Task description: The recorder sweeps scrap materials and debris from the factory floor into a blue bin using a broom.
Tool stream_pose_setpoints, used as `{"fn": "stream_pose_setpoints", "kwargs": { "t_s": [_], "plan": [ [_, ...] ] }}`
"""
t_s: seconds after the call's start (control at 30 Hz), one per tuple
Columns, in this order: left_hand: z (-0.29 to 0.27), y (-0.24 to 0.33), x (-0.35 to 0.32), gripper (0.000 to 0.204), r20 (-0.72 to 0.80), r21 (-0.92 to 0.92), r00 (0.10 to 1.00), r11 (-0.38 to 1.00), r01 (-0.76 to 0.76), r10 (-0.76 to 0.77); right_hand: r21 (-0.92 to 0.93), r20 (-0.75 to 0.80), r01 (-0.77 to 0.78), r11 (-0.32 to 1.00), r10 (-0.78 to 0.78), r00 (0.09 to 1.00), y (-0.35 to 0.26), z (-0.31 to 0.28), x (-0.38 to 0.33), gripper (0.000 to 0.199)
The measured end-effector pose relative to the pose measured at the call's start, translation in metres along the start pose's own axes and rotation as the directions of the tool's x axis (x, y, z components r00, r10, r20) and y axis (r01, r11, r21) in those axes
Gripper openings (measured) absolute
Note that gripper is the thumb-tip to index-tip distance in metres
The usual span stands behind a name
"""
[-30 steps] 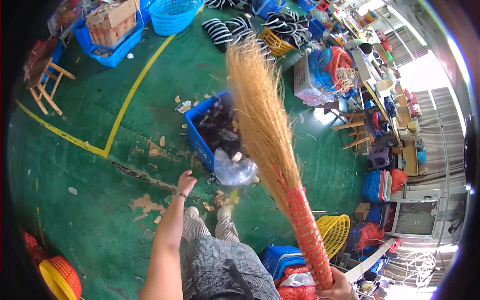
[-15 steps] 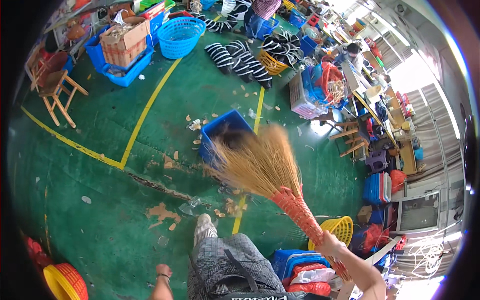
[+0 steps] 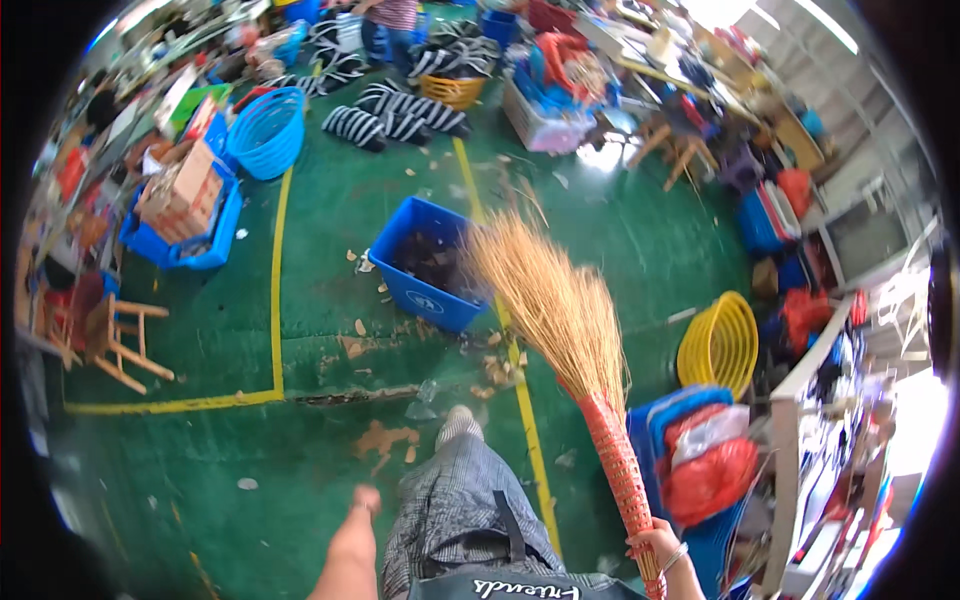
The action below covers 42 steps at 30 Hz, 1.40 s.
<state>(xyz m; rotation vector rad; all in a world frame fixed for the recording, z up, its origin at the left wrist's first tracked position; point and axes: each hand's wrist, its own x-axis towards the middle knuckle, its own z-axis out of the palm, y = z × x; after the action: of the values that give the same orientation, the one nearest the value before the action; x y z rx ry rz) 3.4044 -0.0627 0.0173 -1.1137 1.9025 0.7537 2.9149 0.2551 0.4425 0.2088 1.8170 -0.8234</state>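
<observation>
My right hand [image 3: 655, 543] is closed around the red-wrapped handle of a straw broom [image 3: 560, 305]. The broom is raised, its bristles fanning up and to the left beside a blue plastic bin [image 3: 428, 305]. Dark scraps lie inside the bin, and the bristle tips overlap its right rim in view. My left hand [image 3: 366, 499] hangs low beside my left leg, touching nothing that I can see; its fingers are too blurred to make out. Tan scraps [image 3: 497, 372] and clear plastic bits [image 3: 424, 395] lie on the green floor between the bin and my shoe.
To the right stand a yellow basket [image 3: 718, 345] and blue crates with red bags [image 3: 710, 480]. At left are a wooden stool [image 3: 125, 345], a carton in a blue crate [image 3: 183, 200] and a light-blue basket [image 3: 266, 133]. Striped bundles [image 3: 395, 113] lie ahead, near another person [image 3: 392, 18].
The view has turned right, so the surroundings sit further left. The broom's bristles have moved from in front of the bin to its right side. My left hand is further forward.
</observation>
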Motion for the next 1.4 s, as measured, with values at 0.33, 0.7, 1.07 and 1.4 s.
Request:
{"fn": "stream_pose_setpoints", "kwargs": {
  "t_s": [0.33,0.7,1.07,1.4],
  "plan": [
    [-0.348,0.141,0.117,0.047,-0.019,-0.998,0.999,-0.063,-0.017,0.037,0.784,0.091,-0.338,0.521,0.441,0.893,0.183,0.120,0.033,0.023],
    [-0.484,0.201,0.328,0.024,0.159,-0.892,0.978,-0.405,0.201,0.136,0.915,0.271,-0.384,0.122,0.519,0.811,0.071,0.358,0.291,0.021],
    [-0.673,-0.078,0.295,0.016,-0.114,-0.957,0.984,-0.249,-0.146,-0.141,0.856,0.374,-0.442,0.269,0.268,0.888,-0.273,0.541,0.242,0.020],
    [-0.624,-0.272,0.294,0.033,-0.573,-0.783,0.649,0.568,-0.253,-0.501,0.898,0.055,-0.253,0.359,0.478,0.876,-0.258,0.415,0.146,0.020]
  ]
}}
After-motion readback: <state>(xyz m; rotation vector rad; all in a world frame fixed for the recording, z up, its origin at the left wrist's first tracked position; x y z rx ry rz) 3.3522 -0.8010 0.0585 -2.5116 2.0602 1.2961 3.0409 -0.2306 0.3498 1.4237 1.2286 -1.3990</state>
